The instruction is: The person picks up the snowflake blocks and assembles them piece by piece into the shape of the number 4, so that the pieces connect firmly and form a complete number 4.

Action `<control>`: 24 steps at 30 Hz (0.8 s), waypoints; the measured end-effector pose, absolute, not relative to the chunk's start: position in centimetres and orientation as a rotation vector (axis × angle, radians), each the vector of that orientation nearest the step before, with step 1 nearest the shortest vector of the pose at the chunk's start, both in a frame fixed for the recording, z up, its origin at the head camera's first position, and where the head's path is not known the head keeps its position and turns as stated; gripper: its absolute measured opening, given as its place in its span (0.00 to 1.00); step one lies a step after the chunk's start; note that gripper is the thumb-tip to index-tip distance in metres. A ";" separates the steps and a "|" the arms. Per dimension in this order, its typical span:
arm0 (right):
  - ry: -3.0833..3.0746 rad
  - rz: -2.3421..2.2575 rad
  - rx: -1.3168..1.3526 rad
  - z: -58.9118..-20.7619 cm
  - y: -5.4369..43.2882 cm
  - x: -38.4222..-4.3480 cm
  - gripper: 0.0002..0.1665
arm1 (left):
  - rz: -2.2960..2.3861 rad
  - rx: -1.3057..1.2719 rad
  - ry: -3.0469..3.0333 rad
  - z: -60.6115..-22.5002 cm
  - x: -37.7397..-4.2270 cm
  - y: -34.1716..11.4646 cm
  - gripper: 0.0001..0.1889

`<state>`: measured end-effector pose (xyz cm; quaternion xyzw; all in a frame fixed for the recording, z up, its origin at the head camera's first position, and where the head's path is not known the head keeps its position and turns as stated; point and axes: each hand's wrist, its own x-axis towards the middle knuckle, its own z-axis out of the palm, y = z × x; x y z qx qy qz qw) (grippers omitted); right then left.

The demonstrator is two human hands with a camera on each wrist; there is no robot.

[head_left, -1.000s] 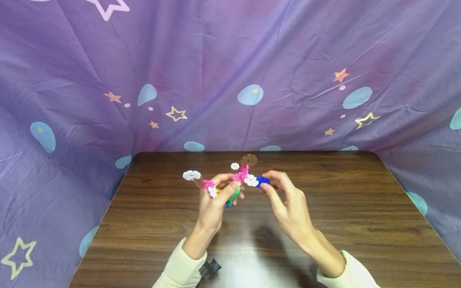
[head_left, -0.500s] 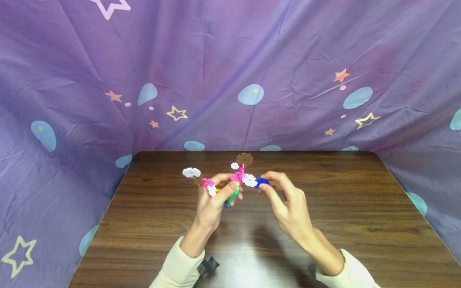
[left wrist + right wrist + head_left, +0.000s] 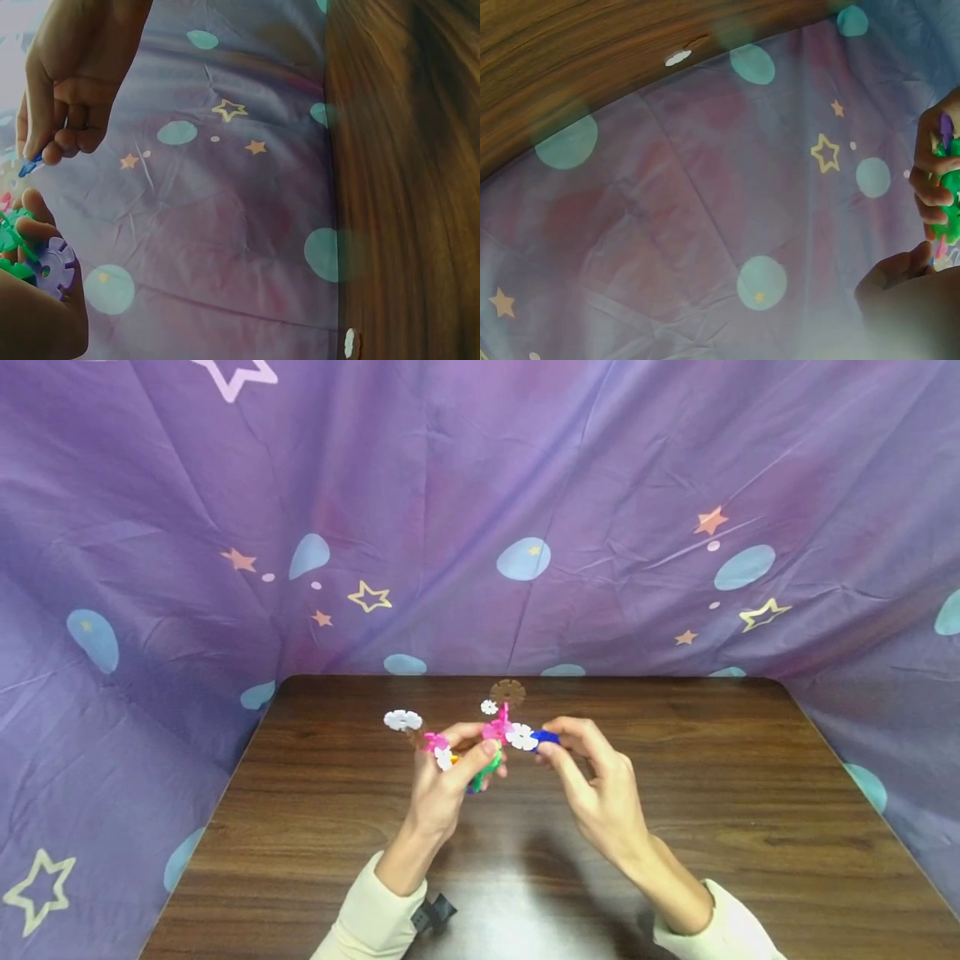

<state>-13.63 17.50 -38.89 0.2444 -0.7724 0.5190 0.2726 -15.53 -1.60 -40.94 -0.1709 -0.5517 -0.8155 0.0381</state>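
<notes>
In the head view my left hand [image 3: 442, 785] grips a joined cluster of notched plastic snowflake discs. A green disc [image 3: 487, 766] shows by its thumb, and a purple disc [image 3: 54, 268] shows in the left wrist view. On its left end are a pink disc [image 3: 436, 742] and a large white disc [image 3: 402, 720]. Toward the right are another pink disc [image 3: 497, 729], a brown disc [image 3: 508, 692] and a white disc [image 3: 521, 737]. Between thumb and fingers, my right hand [image 3: 603, 789] pinches a blue disc [image 3: 546, 739] against that white disc's edge. Whether they interlock is unclear.
A small white disc [image 3: 489, 707] lies on the dark wooden table [image 3: 712, 827], near its far edge. A purple patterned cloth [image 3: 450, 485] hangs behind and beside the table. A black strap piece [image 3: 435, 912] sits at the left sleeve.
The cluster has turned slightly, its brown disc shifting left. The blue disc now appears more edge-on. My left hand has moved a little left; the right hand keeps its pinch.
</notes>
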 end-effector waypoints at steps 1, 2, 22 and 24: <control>-2.085 1.405 0.660 -38.9 17.5 -13.7 0.13 | -2.488 -0.527 -1.704 -40.9 -15.5 -1.7 0.10; -2.095 1.413 0.661 -38.9 17.5 -13.7 0.13 | -2.476 -0.529 -1.718 -40.8 -15.6 -1.7 0.12; -2.425 1.315 0.685 -41.1 19.6 -13.9 0.05 | -2.234 -0.560 -2.343 -37.3 -17.7 -2.9 0.20; -2.467 1.421 0.669 -41.3 19.6 -13.9 0.05 | -2.178 -0.581 -2.437 -36.5 -17.8 -3.0 0.22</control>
